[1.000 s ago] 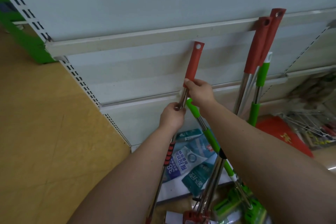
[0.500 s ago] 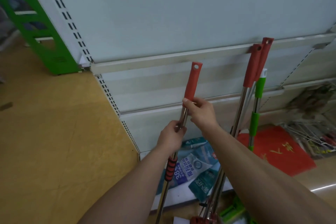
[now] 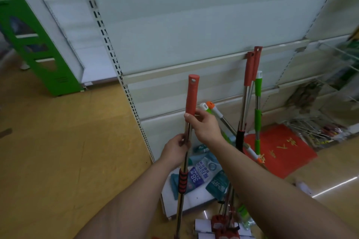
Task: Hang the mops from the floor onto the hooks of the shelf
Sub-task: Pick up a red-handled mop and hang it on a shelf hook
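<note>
I hold a mop (image 3: 192, 95) upright in front of the white shelf (image 3: 194, 25); it has a red grip with a hanging hole on top and a steel pole. My right hand (image 3: 204, 127) grips the pole just under the red grip. My left hand (image 3: 175, 150) grips the pole lower down, above a red-and-black sleeve. Two more red-handled mops (image 3: 251, 70) and a green-handled one (image 3: 258, 91) lean against the shelf's rail to the right. Another green mop and an orange-tipped one (image 3: 215, 111) lean behind my right hand. No hooks are visible.
A perforated upright (image 3: 116, 62) marks the shelf's left edge, with a green stand (image 3: 38, 48) beyond it. Packaged goods (image 3: 202, 172) lie on the bottom shelf board. A red mat (image 3: 279, 149) covers the floor at right, beside wire racks (image 3: 318, 130). Mop heads (image 3: 223, 225) sit near my feet.
The view has tilted up and leftwards, showing more of the shelf wall. The mop in my hands now stands more upright, away from the rail; both hands keep their grip.
</note>
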`<state>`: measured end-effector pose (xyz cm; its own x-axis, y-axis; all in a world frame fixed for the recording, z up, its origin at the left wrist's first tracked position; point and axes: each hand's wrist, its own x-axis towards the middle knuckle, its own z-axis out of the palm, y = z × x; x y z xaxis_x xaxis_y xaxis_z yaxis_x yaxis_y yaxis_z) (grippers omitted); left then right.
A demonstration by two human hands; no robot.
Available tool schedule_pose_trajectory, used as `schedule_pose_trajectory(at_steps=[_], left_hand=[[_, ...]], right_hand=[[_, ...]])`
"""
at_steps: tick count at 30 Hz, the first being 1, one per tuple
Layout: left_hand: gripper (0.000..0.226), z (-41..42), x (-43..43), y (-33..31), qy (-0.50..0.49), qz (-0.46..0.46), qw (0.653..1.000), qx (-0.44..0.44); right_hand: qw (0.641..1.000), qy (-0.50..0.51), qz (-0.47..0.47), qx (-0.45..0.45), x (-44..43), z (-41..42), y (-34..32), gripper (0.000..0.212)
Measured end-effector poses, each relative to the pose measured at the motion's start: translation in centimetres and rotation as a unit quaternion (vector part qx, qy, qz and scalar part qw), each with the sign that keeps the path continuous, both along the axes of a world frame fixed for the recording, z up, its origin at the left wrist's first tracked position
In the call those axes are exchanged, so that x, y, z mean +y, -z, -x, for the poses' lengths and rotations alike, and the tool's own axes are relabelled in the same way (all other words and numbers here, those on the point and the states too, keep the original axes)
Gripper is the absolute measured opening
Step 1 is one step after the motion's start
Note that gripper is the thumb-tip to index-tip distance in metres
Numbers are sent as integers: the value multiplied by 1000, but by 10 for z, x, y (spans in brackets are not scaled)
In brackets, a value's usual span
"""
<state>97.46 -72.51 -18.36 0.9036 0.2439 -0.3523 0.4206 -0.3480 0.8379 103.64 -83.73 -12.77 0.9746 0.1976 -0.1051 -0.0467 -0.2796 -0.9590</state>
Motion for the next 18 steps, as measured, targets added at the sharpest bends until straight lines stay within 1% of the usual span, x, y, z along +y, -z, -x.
schedule_pose_trajectory(at_steps=[7,11,18], left_hand=[[30,54,15,-15,-5,19,999,-41],[27,78,25,-24,-8,10,998,-54],[19,107,39,-42,-12,33,997,-72]], right_hand=[[1000,-2,4,-26,16,59,-23,40],[999,-14,3,-42,26,88,-37,40],[997,-14,-25,-78,39,123,-58,39]])
